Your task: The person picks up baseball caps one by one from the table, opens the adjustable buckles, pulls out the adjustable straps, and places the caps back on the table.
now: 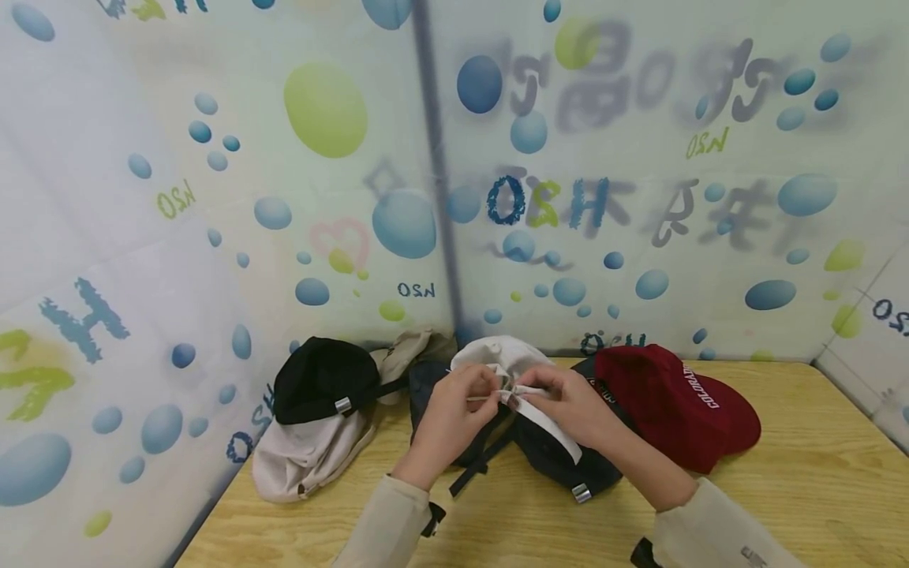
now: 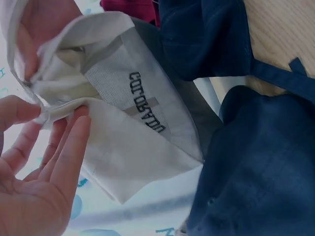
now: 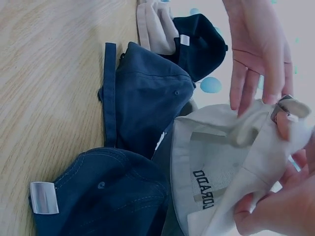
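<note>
Both hands work at the back of a white cap [image 1: 507, 349], held up with its inside toward me. The left hand [image 1: 454, 414] pinches the cap's edge by the adjuster strap between thumb and fingers. Opposite it, the right hand [image 1: 578, 406] holds the cap's other side, thumb and fingers on the fabric. A loose end of white strap [image 1: 550, 426] hangs down below the fingers. In the right wrist view a metal buckle [image 3: 281, 107] shows at the strap between the hands. Dark "COLORADO" lettering [image 2: 145, 103] shows in the cap's mesh-lined inside.
Two navy caps [image 3: 142, 93] [image 3: 103, 191] lie below the hands, one with a metal strap clasp [image 1: 582, 493]. A maroon cap [image 1: 653, 402] sits on the right. At left a black cap [image 1: 323, 379] rests on a pale cap [image 1: 312, 457], near a beige cap [image 1: 419, 351].
</note>
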Motion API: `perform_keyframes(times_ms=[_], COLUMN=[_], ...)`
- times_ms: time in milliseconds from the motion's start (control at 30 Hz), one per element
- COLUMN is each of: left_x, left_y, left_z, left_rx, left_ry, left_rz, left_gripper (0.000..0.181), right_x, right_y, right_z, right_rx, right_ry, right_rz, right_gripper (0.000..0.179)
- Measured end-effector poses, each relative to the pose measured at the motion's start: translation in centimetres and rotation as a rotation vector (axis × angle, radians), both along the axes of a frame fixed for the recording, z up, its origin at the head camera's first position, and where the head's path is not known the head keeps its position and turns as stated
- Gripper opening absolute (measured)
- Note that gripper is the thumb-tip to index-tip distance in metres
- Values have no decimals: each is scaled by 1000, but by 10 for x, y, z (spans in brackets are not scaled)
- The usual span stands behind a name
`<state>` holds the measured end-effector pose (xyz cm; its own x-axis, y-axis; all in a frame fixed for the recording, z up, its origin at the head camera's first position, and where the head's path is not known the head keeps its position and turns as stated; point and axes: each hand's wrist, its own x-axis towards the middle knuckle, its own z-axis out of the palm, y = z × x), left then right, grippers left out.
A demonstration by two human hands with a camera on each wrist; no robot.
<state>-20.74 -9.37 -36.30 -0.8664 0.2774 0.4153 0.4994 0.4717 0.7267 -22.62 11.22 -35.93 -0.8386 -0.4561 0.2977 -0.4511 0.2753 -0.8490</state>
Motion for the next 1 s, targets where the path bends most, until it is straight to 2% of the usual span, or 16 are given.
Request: perform_keyframes(times_ms=[233,500,733,867,1000], left_x=[-3,-3,0,1,0], left_y=[-7,-9,-6,-3,0], left_z=[-4,-3,-1,-1,-3], left_rx=[32,177,209,221,214], left_ry=[25,-83,-163,-172,-151], left_rz=[96,33,-6,-17,-21], left_gripper=[12,5,13,22,22], right_x=[0,-1,-1,-2,-2], right_y=[5,6,2,-1,-2], right_z=[0,-1,-3,-5,-7], right_rx=[8,-3,4,26,48], right_ry=[-23,-18,-19,-4,15], right_rz=[5,-11,-38,-73,-96], right_gripper=[12,13,11,8,6])
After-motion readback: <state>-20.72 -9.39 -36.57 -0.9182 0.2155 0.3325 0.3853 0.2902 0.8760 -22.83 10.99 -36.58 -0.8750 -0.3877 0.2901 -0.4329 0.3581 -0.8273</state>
